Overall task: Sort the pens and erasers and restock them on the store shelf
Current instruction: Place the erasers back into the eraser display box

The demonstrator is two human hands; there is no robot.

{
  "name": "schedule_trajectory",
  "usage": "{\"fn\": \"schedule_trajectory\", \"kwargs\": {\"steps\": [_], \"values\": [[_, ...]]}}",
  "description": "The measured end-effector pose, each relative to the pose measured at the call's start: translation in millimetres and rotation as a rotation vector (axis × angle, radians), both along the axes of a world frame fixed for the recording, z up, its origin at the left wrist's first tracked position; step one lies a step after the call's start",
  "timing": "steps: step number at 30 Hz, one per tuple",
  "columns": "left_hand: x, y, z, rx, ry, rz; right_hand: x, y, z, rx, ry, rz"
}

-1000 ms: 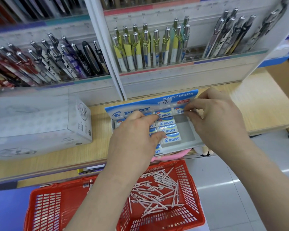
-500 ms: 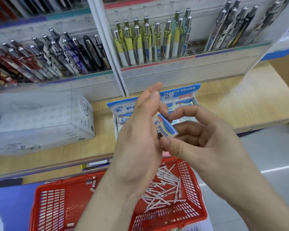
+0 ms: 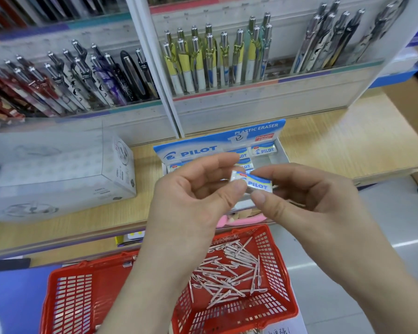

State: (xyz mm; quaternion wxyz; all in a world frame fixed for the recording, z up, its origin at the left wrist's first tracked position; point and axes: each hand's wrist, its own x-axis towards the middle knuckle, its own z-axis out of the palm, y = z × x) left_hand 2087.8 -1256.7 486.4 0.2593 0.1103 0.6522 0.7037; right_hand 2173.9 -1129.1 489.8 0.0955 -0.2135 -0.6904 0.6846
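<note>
A small white and blue Pilot eraser (image 3: 256, 183) is held in the air between both hands, above the shelf's front edge. My left hand (image 3: 191, 191) pinches its left end with thumb and fingers. My right hand (image 3: 307, 196) pinches its right end. Behind the hands the blue Pilot eraser display box (image 3: 191, 150) sits on the wooden shelf (image 3: 336, 141), with several erasers (image 3: 263, 149) in it. Below, a red basket (image 3: 68, 300) holds several pale pink pens (image 3: 227, 273).
A clear plastic box (image 3: 58, 169) stands on the shelf at the left. Above it, racks hold dark patterned pens (image 3: 82, 75), yellow and white pens (image 3: 215, 59), and silver pens (image 3: 331, 37). Something pink (image 3: 229, 219) shows under the shelf edge. Grey floor lies at the right.
Both hands left the display box with one eraser. It was between my palms half a second ago and is now turned flat, pinched at both ends.
</note>
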Motion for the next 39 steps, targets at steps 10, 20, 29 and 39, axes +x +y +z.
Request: {"fn": "schedule_trajectory", "kwargs": {"steps": [10, 20, 29, 39], "values": [[-4.0, 9.0, -16.1, -0.466, 0.275, 0.011, -2.4, 36.2, -18.5, 0.792, -0.098, -0.033], [-9.1, 24.0, -27.5, -0.887, 0.712, -0.177, -33.8, 51.4, -30.9, 1.171, -0.219, 0.069], [-14.4, 23.8, -27.2, -0.92, 0.726, -0.212, -44.5, 54.9, -42.0, 1.238, -0.151, 0.104], [-11.3, 16.7, -25.7, -0.84, 0.785, -0.185, -39.9, 52.4, -40.8, 1.211, -0.164, 0.075]]}}
